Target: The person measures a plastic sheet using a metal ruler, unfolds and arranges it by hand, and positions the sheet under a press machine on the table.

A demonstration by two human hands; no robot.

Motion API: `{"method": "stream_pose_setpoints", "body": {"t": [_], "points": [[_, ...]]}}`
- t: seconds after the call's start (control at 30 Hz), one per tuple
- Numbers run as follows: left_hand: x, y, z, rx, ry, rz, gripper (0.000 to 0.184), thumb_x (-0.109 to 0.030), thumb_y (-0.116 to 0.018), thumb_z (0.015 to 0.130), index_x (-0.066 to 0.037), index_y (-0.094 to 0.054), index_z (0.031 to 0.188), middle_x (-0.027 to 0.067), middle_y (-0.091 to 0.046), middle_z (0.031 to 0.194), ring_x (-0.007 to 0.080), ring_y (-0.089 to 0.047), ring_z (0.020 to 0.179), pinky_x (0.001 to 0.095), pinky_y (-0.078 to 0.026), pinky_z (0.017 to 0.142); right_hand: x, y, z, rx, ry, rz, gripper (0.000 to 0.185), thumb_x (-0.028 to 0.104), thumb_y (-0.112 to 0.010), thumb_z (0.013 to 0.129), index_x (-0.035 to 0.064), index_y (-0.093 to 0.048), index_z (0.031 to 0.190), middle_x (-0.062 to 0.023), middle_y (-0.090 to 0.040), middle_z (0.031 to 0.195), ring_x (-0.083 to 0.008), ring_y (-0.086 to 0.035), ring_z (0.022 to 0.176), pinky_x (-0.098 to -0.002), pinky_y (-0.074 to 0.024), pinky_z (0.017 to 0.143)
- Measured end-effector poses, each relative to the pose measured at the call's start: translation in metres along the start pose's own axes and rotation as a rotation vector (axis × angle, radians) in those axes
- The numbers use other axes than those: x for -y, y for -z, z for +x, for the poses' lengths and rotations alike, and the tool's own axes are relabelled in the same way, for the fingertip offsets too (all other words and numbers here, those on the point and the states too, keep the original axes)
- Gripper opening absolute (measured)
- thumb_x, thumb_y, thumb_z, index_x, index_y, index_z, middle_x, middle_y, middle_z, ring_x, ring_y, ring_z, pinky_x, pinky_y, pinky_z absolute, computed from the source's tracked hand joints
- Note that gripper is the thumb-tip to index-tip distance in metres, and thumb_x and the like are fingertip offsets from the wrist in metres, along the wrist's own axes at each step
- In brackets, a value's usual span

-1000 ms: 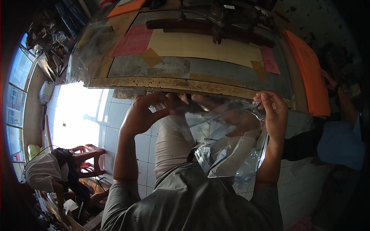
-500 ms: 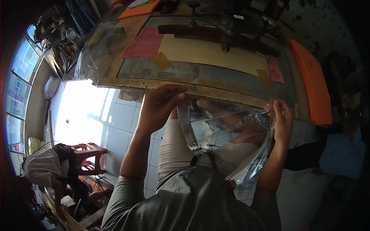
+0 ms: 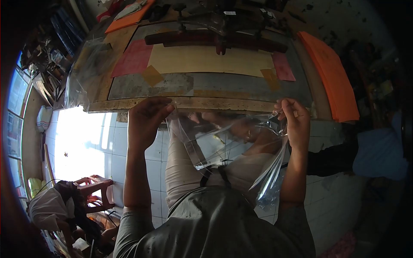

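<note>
Left hand (image 3: 148, 122) and right hand (image 3: 293, 118) both pinch the clear plastic film (image 3: 236, 129). Top edge's spread; lower part hangs loose, unflattened.

Plastic sheet (image 3: 221, 139): clear, thin and glossy, legs (image 3: 182, 176) showing through; one layer or two, cannot tell
Left end: pinched in the left hand (image 3: 148, 120), a creased strip slanting down to a lower corner
Middle: hanging slack between the hands, wrinkled
Right end: crumpled in the fingers of the right hand (image 3: 294, 120)
Lower right: gathered into a shiny, pleated tail
Place: hanging by the near edge of the counter (image 3: 215, 103), above the legs
</note>
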State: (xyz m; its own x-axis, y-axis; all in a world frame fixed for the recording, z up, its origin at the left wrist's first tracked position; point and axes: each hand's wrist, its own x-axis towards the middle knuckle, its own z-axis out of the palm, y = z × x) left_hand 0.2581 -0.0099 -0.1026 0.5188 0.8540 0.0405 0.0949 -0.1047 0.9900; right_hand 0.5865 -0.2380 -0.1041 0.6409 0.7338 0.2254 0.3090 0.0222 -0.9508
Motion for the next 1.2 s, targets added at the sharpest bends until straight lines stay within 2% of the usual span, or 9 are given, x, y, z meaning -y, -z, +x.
{"method": "stream_pose_setpoints", "body": {"t": [0.13, 0.4, 0.5, 0.6, 0.63, 0.83, 0.93, 1.03, 1.2], "points": [[-0.002, 0.000, 0.004, -0.023, -0.036, 0.086, 0.028, -0.009, -0.078, 0.093, 0.003, -0.071, 0.117, 0.0131, -0.079, 0.091, 0.0153, -0.075, 0.080, 0.0286, -0.057, 0.075, 0.000, -0.006, 0.000, -0.016, 0.005, -0.026, 0.024, 0.022, -0.061, 0.109, 0.0009, -0.071, 0.109, -0.0031, -0.073, 0.092, -0.0070, -0.066, 0.079, -0.0229, -0.0492, 0.069], [0.000, -0.002, 0.011, -0.071, -0.138, 0.118, 0.031, -0.013, -0.079, 0.093, 0.001, -0.067, 0.118, 0.0100, -0.077, 0.087, 0.0126, -0.070, 0.075, 0.0286, -0.054, 0.071, 0.004, -0.019, 0.002, -0.057, 0.089, -0.082, 0.019, 0.017, -0.064, 0.107, -0.0009, -0.071, 0.108, -0.0019, -0.069, 0.091, -0.0053, -0.060, 0.071, -0.0239, -0.0483, 0.066], [-0.022, -0.009, 0.017, -0.126, -0.188, 0.264, 0.029, -0.013, -0.079, 0.093, -0.002, -0.064, 0.115, 0.0066, -0.073, 0.082, 0.0123, -0.068, 0.073, 0.0281, -0.054, 0.069, 0.027, -0.023, 0.008, -0.175, 0.117, -0.304, 0.017, 0.015, -0.067, 0.104, -0.0009, -0.073, 0.105, -0.0051, -0.069, 0.089, -0.0095, -0.061, 0.071, -0.0275, -0.0491, 0.066], [-0.029, -0.012, 0.049, -0.125, -0.317, 0.442, 0.025, -0.012, -0.079, 0.093, -0.003, -0.064, 0.111, 0.0081, -0.071, 0.078, 0.0134, -0.068, 0.071, 0.0298, -0.053, 0.066, 0.041, -0.022, 0.045, -0.180, 0.287, -0.587, 0.014, 0.011, -0.071, 0.100, -0.0010, -0.074, 0.105, -0.0095, -0.067, 0.088, -0.0158, -0.063, 0.072, -0.0311, -0.0493, 0.067], [-0.029, -0.012, 0.066, -0.116, -0.376, 0.498, 0.023, -0.012, -0.079, 0.093, -0.004, -0.064, 0.109, 0.0095, -0.071, 0.076, 0.0139, -0.068, 0.070, 0.0308, -0.053, 0.065, 0.041, -0.025, 0.062, -0.172, 0.392, -0.587, 0.012, 0.010, -0.071, 0.098, -0.0013, -0.072, 0.104, -0.0123, -0.066, 0.089, -0.0226, -0.066, 0.074, -0.0353, -0.0513, 0.069], [-0.009, -0.014, 0.167, 0.148, -0.375, 0.745, 0.016, -0.014, -0.074, 0.095, -0.003, -0.067, 0.104, 0.0153, -0.067, 0.072, 0.0289, -0.071, 0.072, 0.0413, -0.052, 0.068, 0.008, -0.043, 0.141, 0.065, 0.303, -0.828, 0.011, 0.009, -0.069, 0.097, -0.0009, -0.066, 0.098, -0.0148, -0.066, 0.096, -0.0303, -0.070, 0.085, -0.0429, -0.0547, 0.074], [0.001, -0.014, 0.187, 0.204, -0.445, 0.800, 0.012, -0.010, -0.072, 0.094, -0.003, -0.069, 0.102, 0.0181, -0.071, 0.084, 0.0365, -0.072, 0.080, 0.0445, -0.054, 0.074, -0.024, -0.044, 0.165, 0.106, 0.434, -0.892, 0.011, 0.010, -0.071, 0.096, -0.0005, -0.069, 0.098, -0.0174, -0.066, 0.099, -0.0349, -0.069, 0.092, -0.0462, -0.0549, 0.078], [0.023, -0.015, 0.201, 0.205, -0.610, 0.782, 0.012, -0.014, -0.071, 0.095, -0.003, -0.070, 0.102, 0.0167, -0.069, 0.091, 0.0323, -0.070, 0.082, 0.0416, -0.053, 0.075, -0.038, -0.046, 0.171, 0.132, 0.315, -0.864, 0.012, 0.012, -0.071, 0.095, -0.0006, -0.072, 0.097, -0.0189, -0.066, 0.099, -0.0379, -0.068, 0.097, -0.0482, -0.0545, 0.082], [0.026, -0.019, 0.195, 0.200, -0.564, 0.875, 0.014, -0.012, -0.070, 0.093, -0.005, -0.073, 0.105, 0.0151, -0.067, 0.103, 0.0362, -0.070, 0.092, 0.0444, -0.056, 0.080, -0.044, -0.041, 0.173, 0.143, 0.339, -0.791, 0.014, 0.010, -0.070, 0.095, -0.0011, -0.076, 0.101, -0.0186, -0.066, 0.098, -0.0373, -0.068, 0.096, -0.0456, -0.0547, 0.082]]}}
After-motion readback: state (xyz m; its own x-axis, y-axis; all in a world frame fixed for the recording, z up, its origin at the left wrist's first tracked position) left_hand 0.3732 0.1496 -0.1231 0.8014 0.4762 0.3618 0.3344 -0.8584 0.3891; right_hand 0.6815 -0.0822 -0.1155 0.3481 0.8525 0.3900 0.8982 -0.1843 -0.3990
